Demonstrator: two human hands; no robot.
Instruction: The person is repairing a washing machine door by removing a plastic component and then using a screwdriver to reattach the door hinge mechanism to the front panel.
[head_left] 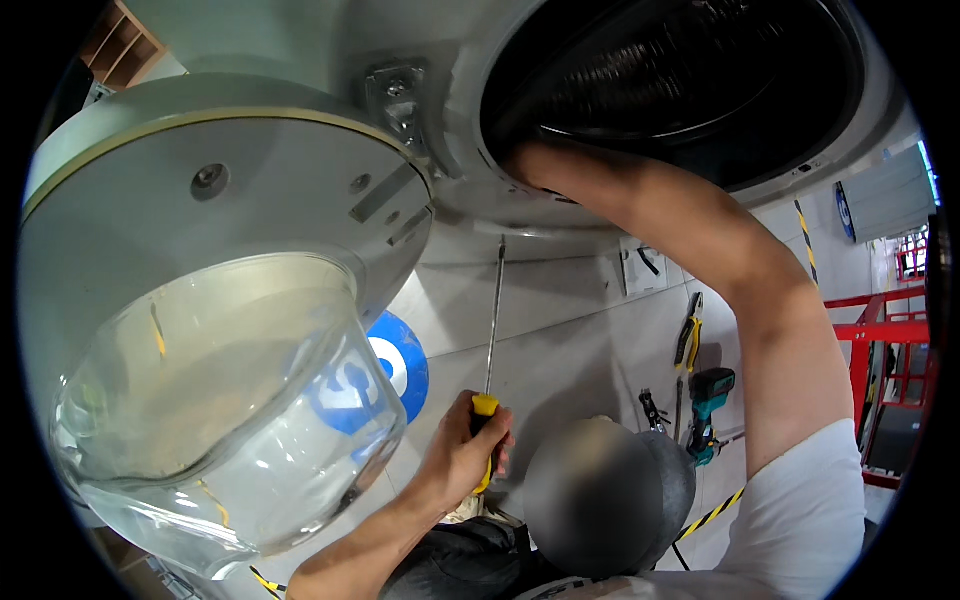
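Note:
My left hand (pixel 472 450) is closed round the yellow and black handle of a long screwdriver (pixel 494 320). The shaft points up toward the bottom edge of the washing machine (pixel 450 215); I cannot tell whether the tip touches. Past the rim of the dark drum opening (pixel 680 90) reaches my right arm, with my right hand (pixel 528 165) at the lower left of the opening, its fingers hidden in shadow. The round door (pixel 290 180), with its bulging glass bowl (pixel 220 400), stands swung out to the left on a metal hinge (pixel 395 95).
Pliers (pixel 689 335), a teal cordless drill (pixel 708 405) and a small dark tool (pixel 652 410) lie on the tiled floor. A blue round floor sticker (pixel 412 365) shows behind the glass. Right are a red metal frame (pixel 880 330) and grey bin (pixel 885 200). A blurred grey rounded shape (pixel 610 495) is low centre.

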